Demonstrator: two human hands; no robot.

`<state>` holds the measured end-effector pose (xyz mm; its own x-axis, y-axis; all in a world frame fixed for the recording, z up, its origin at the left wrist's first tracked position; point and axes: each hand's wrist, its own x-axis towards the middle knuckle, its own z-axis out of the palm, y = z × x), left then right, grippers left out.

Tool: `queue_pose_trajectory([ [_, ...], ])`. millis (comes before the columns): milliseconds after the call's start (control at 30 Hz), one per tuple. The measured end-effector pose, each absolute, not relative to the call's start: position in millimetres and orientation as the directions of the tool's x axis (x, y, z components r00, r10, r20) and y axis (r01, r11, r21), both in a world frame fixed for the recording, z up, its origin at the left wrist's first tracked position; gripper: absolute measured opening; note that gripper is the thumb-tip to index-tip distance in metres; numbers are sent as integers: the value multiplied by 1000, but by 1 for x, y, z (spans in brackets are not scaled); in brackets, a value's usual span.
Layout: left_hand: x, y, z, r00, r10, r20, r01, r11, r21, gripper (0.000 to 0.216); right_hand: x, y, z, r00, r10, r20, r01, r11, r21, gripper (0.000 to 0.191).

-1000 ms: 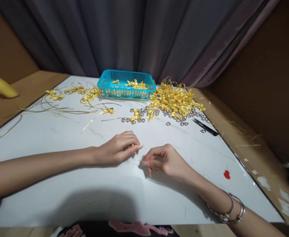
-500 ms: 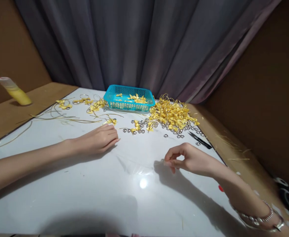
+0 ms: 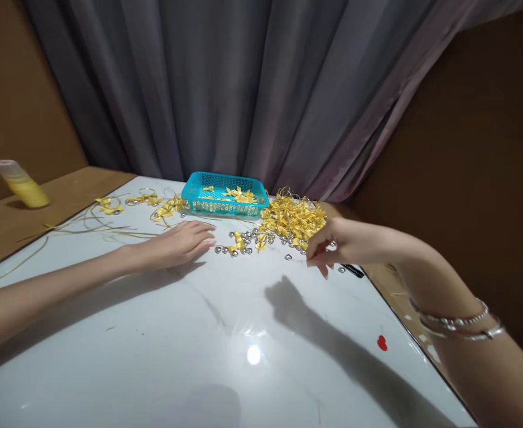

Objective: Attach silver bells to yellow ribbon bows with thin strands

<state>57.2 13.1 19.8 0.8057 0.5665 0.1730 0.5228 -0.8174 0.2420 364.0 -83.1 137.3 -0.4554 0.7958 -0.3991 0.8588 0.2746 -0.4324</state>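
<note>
My left hand (image 3: 179,244) lies flat on the white table (image 3: 163,333), fingers stretched toward a small cluster of silver beads and yellow bows (image 3: 237,245). My right hand (image 3: 339,243) hovers over the scattered silver beads (image 3: 288,257) beside the big pile of yellow ribbon bows (image 3: 293,217), with thumb and forefinger pinched together; what they hold, if anything, is too small to make out. Black scissors (image 3: 354,271) lie partly hidden under this hand.
A turquoise basket (image 3: 223,194) with a few yellow bows stands at the back by the grey curtain. Loose gold ribbon strands and bows (image 3: 122,211) spread at the back left. A yellow bottle (image 3: 20,184) leans on the wooden ledge. A red heart (image 3: 381,342) lies near the right edge.
My hands parted from the middle of the table. The left slid forward toward the small bead cluster; the right lifted and moved to the far right, over the beads by the pile.
</note>
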Motion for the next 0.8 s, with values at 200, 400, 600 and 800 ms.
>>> queue_pose_trajectory([
  [200,124,-18,69,913,402,67,180,-546,818,50,328,-56,181,-569,725,-389,819,454,-352,17],
  [400,152,-37,80,940,318,123,25,-423,906,42,322,-40,203,-609,651,-453,790,544,-282,18],
  [600,147,-36,79,903,403,151,22,-393,919,41,334,-36,198,-603,632,-487,797,509,-326,22],
  [800,150,-31,72,904,376,203,-25,-428,903,38,340,-33,193,-614,612,-498,788,505,-351,25],
])
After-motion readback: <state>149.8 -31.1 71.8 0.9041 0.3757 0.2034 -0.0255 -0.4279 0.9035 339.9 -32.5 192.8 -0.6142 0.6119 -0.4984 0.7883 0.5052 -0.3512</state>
